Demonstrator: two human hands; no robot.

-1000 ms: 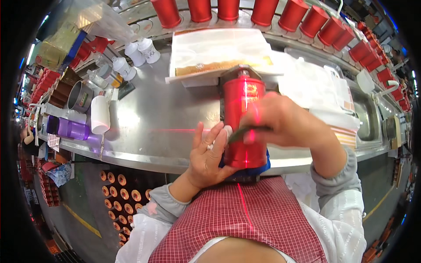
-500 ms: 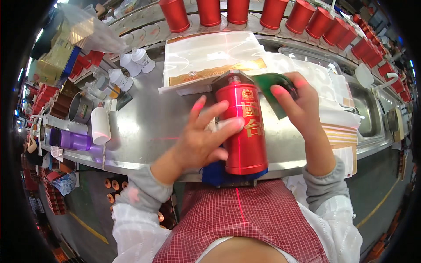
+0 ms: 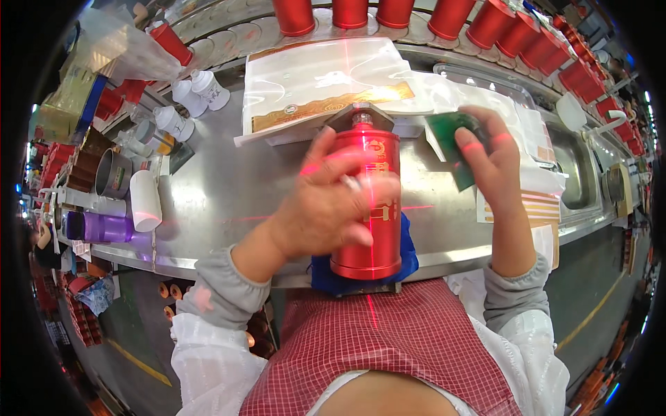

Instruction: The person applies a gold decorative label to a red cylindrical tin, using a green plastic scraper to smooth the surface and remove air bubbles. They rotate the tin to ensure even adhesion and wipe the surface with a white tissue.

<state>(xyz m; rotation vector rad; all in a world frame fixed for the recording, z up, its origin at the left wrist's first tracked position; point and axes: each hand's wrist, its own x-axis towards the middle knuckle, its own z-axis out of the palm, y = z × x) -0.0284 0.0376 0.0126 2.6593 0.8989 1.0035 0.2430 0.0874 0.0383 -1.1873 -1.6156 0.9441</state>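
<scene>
A red bottle [image 3: 368, 243] with gold characters lies on its side in front of me, its clear neck pointing away. It rests on a blue cloth [image 3: 409, 260] at the table's near edge, and its neck end sits in a dark angled bracket [image 3: 381, 119]. My left hand [image 3: 322, 201] lies over the bottle's left side and front, fingers stretched out and slightly blurred; they hide part of the lettering. To the right of the bottle, apart from it, my right hand [image 3: 489, 152] is closed on a flat green scraper [image 3: 447, 142]. Red laser lines cross the bottle.
Glossy printed sheets [image 3: 312, 80] lie behind the bottle, with more sheets [image 3: 479, 111] at right beside a sink [image 3: 579, 170]. Red bottles [image 3: 350, 14] stand along a conveyor at the back. White bottles [image 3: 208, 90], a paper roll [image 3: 146, 201] and a purple bottle [image 3: 104, 227] are at left.
The whole view has shifted slightly. My left hand has slid farther across the bottle's front. My right hand has drawn the green scraper away to the right of the bottle's neck.
</scene>
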